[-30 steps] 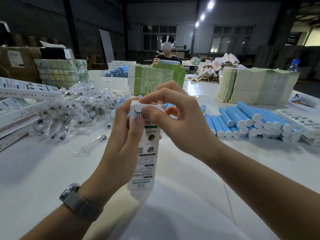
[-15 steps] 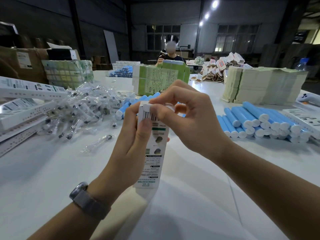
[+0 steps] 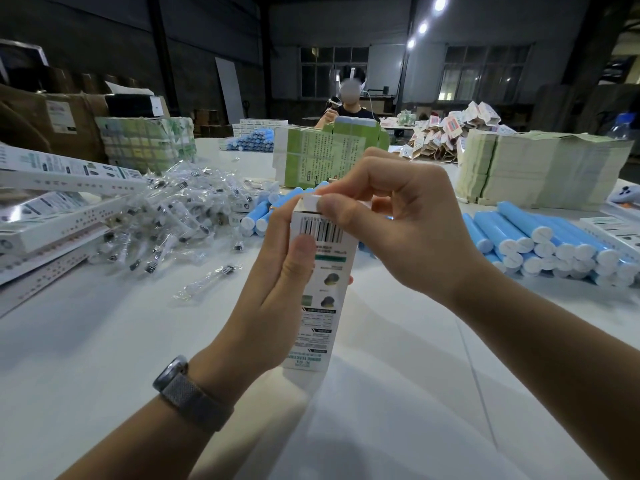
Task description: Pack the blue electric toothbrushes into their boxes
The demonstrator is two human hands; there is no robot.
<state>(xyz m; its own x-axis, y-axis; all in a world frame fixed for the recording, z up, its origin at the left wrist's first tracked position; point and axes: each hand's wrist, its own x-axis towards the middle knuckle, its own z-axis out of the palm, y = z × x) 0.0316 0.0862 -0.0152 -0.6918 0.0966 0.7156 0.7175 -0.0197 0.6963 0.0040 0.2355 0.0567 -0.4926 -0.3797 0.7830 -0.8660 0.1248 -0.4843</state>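
White desk [image 3: 104,358] fills the near scene, with a dim warehouse behind. At the centre, the left hand [image 3: 277,289] grips an upright white box [image 3: 320,296], its thumb on the barcode face. The right hand [image 3: 398,230] pinches the box's top flap [image 3: 310,203]. Blue toothbrushes [image 3: 540,244] lie stacked at the right; bagged brush heads [image 3: 173,216] lie piled at the left.
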